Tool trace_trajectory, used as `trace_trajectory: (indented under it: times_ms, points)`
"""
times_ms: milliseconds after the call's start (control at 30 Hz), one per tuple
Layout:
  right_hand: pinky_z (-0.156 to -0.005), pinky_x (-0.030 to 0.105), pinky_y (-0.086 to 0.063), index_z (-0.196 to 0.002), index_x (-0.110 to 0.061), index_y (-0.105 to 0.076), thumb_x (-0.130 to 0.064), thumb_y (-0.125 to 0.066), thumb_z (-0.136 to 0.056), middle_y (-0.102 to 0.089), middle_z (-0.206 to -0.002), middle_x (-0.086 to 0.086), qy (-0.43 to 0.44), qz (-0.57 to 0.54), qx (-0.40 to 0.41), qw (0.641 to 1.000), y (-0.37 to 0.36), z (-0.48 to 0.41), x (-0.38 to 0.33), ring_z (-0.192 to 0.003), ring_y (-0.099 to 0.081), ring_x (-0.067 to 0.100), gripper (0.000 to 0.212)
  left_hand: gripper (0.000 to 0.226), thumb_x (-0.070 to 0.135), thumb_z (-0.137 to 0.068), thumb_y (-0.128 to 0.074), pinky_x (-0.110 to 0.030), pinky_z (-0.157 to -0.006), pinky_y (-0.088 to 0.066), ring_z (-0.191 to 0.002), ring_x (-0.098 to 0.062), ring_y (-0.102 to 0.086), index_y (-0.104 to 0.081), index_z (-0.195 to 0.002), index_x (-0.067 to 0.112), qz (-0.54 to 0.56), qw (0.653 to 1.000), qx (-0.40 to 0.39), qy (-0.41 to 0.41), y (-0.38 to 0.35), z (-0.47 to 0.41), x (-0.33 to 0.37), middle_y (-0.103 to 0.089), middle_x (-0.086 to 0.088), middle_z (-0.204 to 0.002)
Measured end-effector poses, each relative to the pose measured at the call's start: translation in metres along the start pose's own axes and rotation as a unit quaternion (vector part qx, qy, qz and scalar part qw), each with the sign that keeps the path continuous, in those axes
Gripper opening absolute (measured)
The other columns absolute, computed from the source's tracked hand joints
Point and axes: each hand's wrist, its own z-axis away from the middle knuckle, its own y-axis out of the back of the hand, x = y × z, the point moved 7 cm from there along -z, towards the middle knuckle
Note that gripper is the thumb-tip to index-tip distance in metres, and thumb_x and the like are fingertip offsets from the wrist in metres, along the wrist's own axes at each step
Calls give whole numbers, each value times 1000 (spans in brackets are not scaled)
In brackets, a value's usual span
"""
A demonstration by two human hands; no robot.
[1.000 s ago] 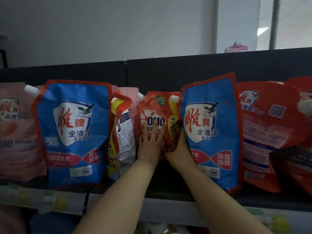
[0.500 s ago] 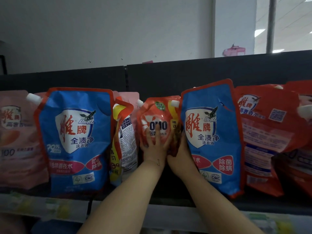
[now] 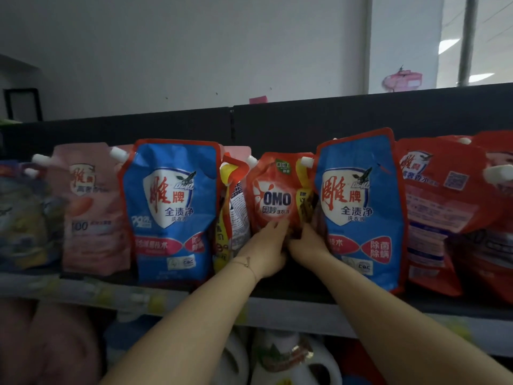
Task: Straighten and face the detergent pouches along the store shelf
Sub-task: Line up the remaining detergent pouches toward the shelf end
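Observation:
A small red OMO pouch stands upright in the middle of the shelf, its label facing me. My left hand grips its lower left part and my right hand grips its lower right part. A tall blue pouch leans against it on the right. A turned red-and-yellow pouch shows its back on the left, beside another blue pouch. The OMO pouch's bottom is hidden behind my hands.
A pink pouch stands further left and red pouches crowd the right end. The dark shelf edge runs below, with a black back panel behind. White jugs sit on the lower shelf.
My left hand slid down from flat on the OMO label to its lower edge, uncovering the logo. The view shifted left and down, showing more pouches on the left.

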Motion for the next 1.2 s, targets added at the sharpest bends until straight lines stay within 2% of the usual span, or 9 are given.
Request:
trace_trajectory:
  times_ms: [200,333,400,567,633,733,833,1000,1200]
  points:
    - [-93,35,-49,-115,-14,-60,-16,-55,-92,-63,-116,9,34,5,-13,999,-15,39,-29,-108,-59,24,24,53,8,-86,-57,-32,-97,-48,-113,-22,-57,-50,-137,23,76,997,14,12,17,44,-1,-61,-7,-125]
    - [-77,35,-52,-97,-17,-58,-20,-59,-87,-63,-96,5,85,34,-17,996,-35,55,-51,-89,-60,21,11,41,7,-83,-59,-32,-87,-52,-102,-20,-61,-61,-121,22,68,995,63,23,45,72,-18,-65,-3,-112]
    - [-74,33,-51,-103,-18,-54,-29,-64,-85,-62,-101,3,106,35,-44,993,-52,61,-59,-90,-59,18,23,40,5,-80,-60,-33,-85,-53,-98,-17,-62,-65,-116,22,60,994,81,36,56,85,-31,-68,0,-108]
    - [-95,46,-47,-140,-13,-26,-51,-70,-77,-41,-137,10,97,111,-28,989,-79,64,-64,-120,-50,31,85,19,16,-77,-73,-23,-66,-48,-75,-9,-59,-65,-91,26,40,990,115,67,74,111,-67,-65,9,-90]
    - [-96,46,-46,-142,-15,-18,-50,-69,-79,-36,-140,12,71,128,-14,989,-85,62,-60,-121,-48,33,88,19,20,-79,-73,-26,-70,-51,-76,-10,-60,-65,-95,24,30,988,130,80,79,117,-77,-66,7,-92]
    - [-97,48,-46,-141,-19,-15,-39,-60,-91,-40,-137,15,42,137,-3,990,-91,58,-55,-118,-50,33,70,17,19,-86,-66,-26,-70,-47,-80,-14,-59,-64,-102,20,-6,986,140,91,81,121,-83,-59,8,-85]
    - [-96,37,-45,-147,-10,-7,-26,-58,-94,-40,-138,17,52,221,-9,974,-94,59,-57,-120,-51,30,75,19,20,-90,-59,-26,-68,-42,-89,-17,-59,-57,-108,22,-85,986,129,61,81,118,-73,-58,4,-98]
    - [-88,35,-45,-133,0,-35,-10,-51,-94,-55,-122,22,88,189,3,978,-65,63,-55,-110,-56,34,43,34,23,-88,-59,-33,-73,-46,-106,-22,-55,-46,-120,23,-151,985,73,30,70,102,-53,-52,0,-118]
    - [-101,35,-41,-140,-5,-29,-17,-52,-97,-47,-137,17,60,185,7,981,-14,59,-30,-123,-49,31,51,65,22,-86,-63,-37,-71,-49,-108,-27,-55,-26,-140,25,-145,987,72,14,51,83,-38,-34,1,-134]
